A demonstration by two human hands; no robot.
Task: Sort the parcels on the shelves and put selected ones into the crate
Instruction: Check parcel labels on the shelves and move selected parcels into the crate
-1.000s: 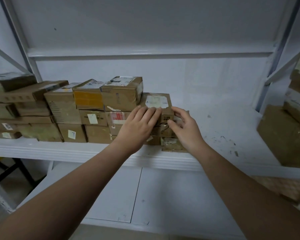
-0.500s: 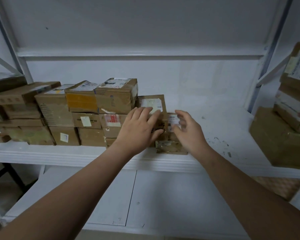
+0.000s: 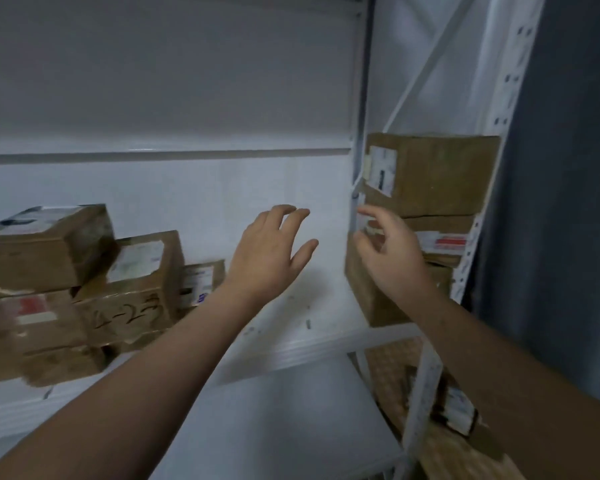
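Parcels (image 3: 129, 289) sit stacked at the left end of the white shelf (image 3: 302, 306). A right stack (image 3: 437, 174) of boxes fills the next bay, behind the upright. Both arms stretch forward and up. The left hand (image 3: 269, 254) hovers above the bare middle of the shelf, back toward the camera, fingers loosely spread and holding nothing. The right hand (image 3: 392, 261) is raised just in front of the right stack, fingers apart and slightly curled, gripping nothing. Whether its fingertips touch a box I cannot tell.
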